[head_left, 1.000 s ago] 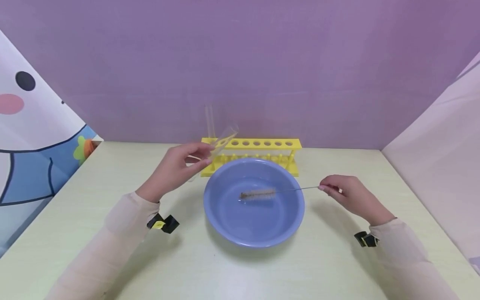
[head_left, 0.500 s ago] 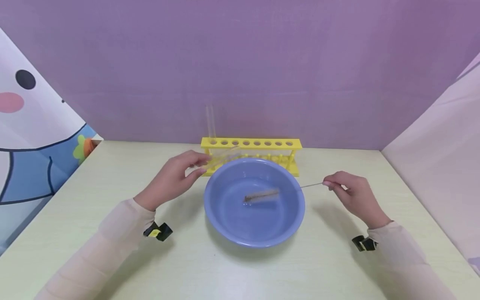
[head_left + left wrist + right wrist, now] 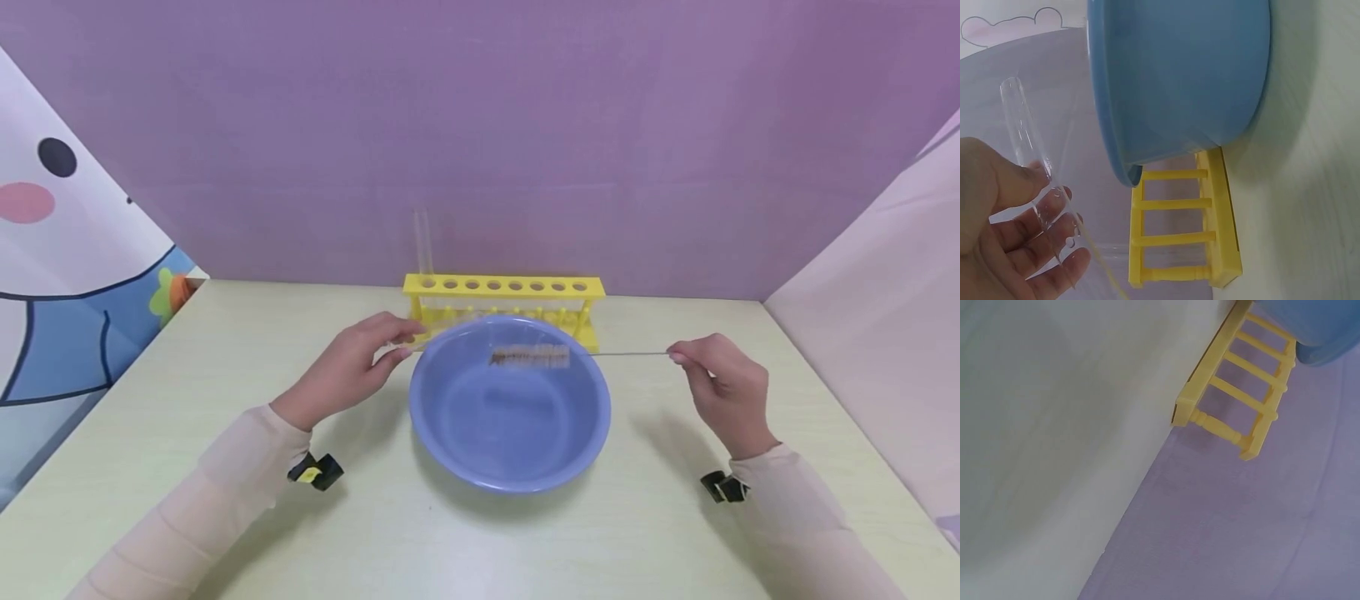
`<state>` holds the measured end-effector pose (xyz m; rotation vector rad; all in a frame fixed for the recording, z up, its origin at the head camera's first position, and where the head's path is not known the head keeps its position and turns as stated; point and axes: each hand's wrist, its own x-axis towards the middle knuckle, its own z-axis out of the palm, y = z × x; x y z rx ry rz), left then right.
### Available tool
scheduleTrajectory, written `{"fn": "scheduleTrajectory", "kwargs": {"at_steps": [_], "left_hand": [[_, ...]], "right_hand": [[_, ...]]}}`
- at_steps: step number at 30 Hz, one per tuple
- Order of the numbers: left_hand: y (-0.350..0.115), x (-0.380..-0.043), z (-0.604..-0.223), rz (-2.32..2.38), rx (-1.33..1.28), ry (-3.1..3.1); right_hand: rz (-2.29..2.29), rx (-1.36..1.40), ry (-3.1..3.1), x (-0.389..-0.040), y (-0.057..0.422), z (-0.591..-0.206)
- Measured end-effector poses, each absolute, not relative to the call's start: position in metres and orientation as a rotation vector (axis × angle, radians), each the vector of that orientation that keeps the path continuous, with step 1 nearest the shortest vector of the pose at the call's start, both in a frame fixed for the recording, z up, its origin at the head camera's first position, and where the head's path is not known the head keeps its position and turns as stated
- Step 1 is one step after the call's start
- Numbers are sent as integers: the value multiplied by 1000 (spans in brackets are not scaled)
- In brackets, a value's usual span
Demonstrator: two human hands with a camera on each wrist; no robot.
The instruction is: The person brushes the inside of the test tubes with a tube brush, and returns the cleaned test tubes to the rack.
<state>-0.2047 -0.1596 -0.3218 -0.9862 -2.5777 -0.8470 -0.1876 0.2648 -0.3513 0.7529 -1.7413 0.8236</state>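
My left hand point(image 3: 348, 360) holds a clear test tube point(image 3: 1018, 115) between thumb and fingers. In the head view the tube lies nearly level over the left rim of a blue basin point(image 3: 510, 450), hard to see against it. My right hand point(image 3: 722, 387) pinches the wire handle point(image 3: 630, 354) of a test tube brush at its right end. The brush's brown bristles point(image 3: 529, 357) hang above the basin, pointing left toward the tube. My right hand does not show in the right wrist view.
Behind the basin stands a yellow test tube rack point(image 3: 504, 286) with a row of holes. A second clear test tube point(image 3: 423, 242) stands upright in its leftmost hole. A purple backdrop point(image 3: 480, 133) closes off the table's far edge.
My left hand has tipped the test tube from slanting upward to nearly level. My right hand has moved right and slightly away, raising the brush from low in the basin toward its far rim.
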Motion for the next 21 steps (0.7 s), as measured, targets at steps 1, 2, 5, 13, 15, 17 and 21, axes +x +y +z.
{"fn": "scheduleTrajectory", "kwargs": {"at_steps": [1,2,5,13,15,17,21], "left_hand": [[-160,-205,-322,-839,-985,-2581],[-160,-204,-323,-833,-984,-2583],[-160,-203,-325,-811,-979,-2587],[-162,-202,-329,-732,-932,-2559],[-162,-202,-330,-715,-925,-2558],[-162,-202,-331,-698,-924,-2560],[-161,-202,-331,-676,-932,-2571]], "right_hand": [[841,748,-1718,-186,263,-349],[859,745,-1696,-185,260,-347],[891,729,-1640,-181,255,-342],[931,657,-1471,-179,245,-337],[935,645,-1433,-179,244,-335],[934,633,-1407,-180,243,-335],[912,612,-1381,-180,241,-334]]}}
